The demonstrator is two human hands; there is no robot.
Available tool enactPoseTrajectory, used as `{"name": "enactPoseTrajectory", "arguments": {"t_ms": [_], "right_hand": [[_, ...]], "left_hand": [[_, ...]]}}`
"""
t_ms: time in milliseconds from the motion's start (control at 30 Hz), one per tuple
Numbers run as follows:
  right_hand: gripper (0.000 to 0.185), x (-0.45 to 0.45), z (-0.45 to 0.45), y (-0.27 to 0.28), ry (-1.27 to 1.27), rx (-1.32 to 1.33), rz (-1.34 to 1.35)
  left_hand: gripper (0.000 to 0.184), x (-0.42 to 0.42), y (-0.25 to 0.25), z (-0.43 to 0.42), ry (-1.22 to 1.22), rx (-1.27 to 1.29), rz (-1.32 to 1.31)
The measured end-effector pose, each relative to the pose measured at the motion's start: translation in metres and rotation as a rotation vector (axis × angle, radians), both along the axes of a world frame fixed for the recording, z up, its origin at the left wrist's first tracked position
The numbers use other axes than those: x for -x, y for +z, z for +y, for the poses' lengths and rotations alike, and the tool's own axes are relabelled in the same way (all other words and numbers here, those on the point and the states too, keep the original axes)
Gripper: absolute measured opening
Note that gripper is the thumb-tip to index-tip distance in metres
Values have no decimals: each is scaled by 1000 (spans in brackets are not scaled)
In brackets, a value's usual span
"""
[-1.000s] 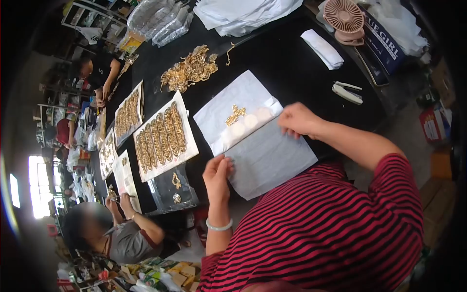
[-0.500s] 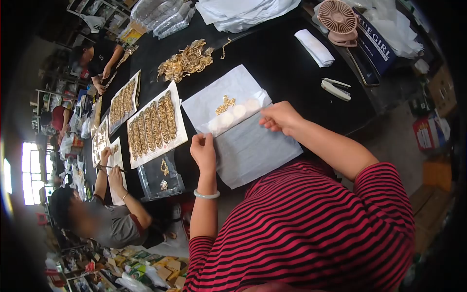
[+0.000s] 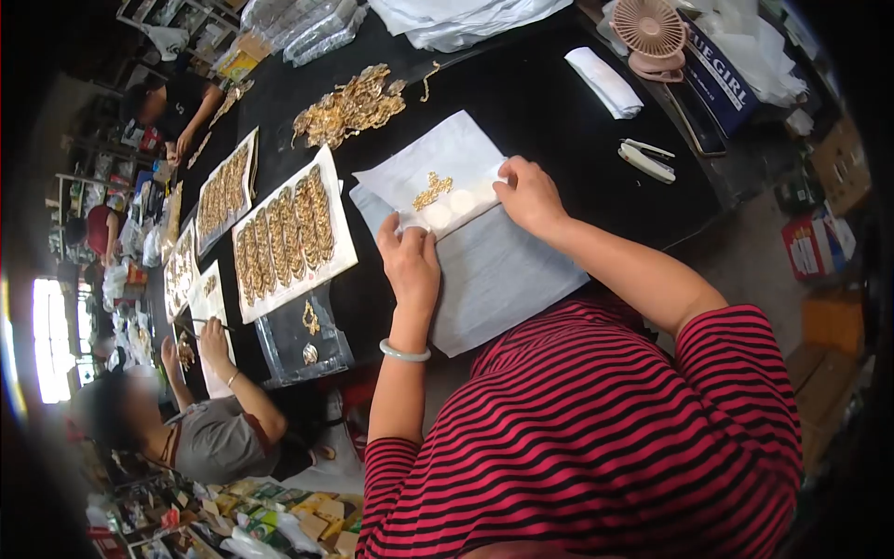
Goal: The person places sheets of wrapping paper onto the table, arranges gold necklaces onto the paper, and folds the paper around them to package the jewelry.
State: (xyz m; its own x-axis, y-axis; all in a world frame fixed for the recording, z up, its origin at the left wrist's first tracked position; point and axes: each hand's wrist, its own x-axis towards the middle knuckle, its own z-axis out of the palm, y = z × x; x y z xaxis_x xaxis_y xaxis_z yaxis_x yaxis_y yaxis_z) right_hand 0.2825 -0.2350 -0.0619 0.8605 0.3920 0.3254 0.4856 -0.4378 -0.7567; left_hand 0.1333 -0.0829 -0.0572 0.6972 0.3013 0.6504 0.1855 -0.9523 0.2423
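A sheet of thin white paper (image 3: 461, 140) lies in front of me with a folded strip across its middle. On it rests a small pile of gold-coloured chain (image 3: 432, 190). Pale round discs (image 3: 463, 202) show at the fold, beside the chain. My left hand (image 3: 410, 265) has its fingers closed on the left end of the folded strip. At the strip's right end, my right hand (image 3: 533, 197) pinches the paper between thumb and fingers. A bluish-grey sheet (image 3: 503, 270) spreads beneath, toward my body.
Cards of gold chains (image 3: 284, 238) lie to the left, near a loose heap of chains (image 3: 349, 104). A stapler (image 3: 645, 161), rolled white cloth (image 3: 603, 82), phone (image 3: 697, 119) and pink fan (image 3: 649, 37) are at the right. A co-worker (image 3: 219, 438) sits at the left.
Both hands have moved in onto the paper and grip the strip's ends. The folded strip now covers part of the discs. The left co-worker's hands have separated somewhat.
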Motion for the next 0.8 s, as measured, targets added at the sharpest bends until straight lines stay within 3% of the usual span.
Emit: {"name": "enactPoseTrajectory", "arguments": {"t_ms": [33, 67, 133, 200, 267, 300, 367, 400, 500, 567, 633, 700, 767, 800], "right_hand": [[20, 3, 6, 7, -41, -41, -179], [20, 3, 15, 16, -17, -39, -184], [28, 1, 45, 39, 276, -226, -391], [41, -15, 101, 29, 561, -113, 414], [55, -17, 148, 57, 462, -98, 1265], [55, -28, 178, 45, 473, -103, 1270], [68, -43, 225, 4, 378, -549, 1425], [68, -49, 231, -5, 381, -554, 1429], [56, -51, 207, 4, 407, -377, 808], [40, -38, 163, 0, 387, -604, 325], [28, -24, 75, 19, 460, -407, 629], [19, -19, 3, 21, 591, 12, 1187], [16, 2, -30, 34, 179, -201, 1474], [16, 1, -32, 30, 175, -190, 1479]], "left_hand": [[13, 0, 0, 0, 1, 64, 2], [13, 1, 0, 1, 6, 128, 3], [13, 2, -3, 1, 37, 198, -16], [14, 2, -11, 3, -3, 300, 29], [15, 1, -15, 11, -17, 334, 55], [19, -1, -17, 16, -58, 293, 123], [29, -4, -18, 21, -143, 220, 265], [29, -8, -17, 22, -142, 216, 270], [52, -17, 6, 6, -228, 121, 329], [57, -25, 12, -1, -227, 92, 368], [68, -32, 12, -11, -192, 12, 441], [69, -36, 12, -11, -217, 32, 453], [73, -32, 11, -7, -221, 30, 505], [73, -32, 11, -5, -219, 42, 507]]}}
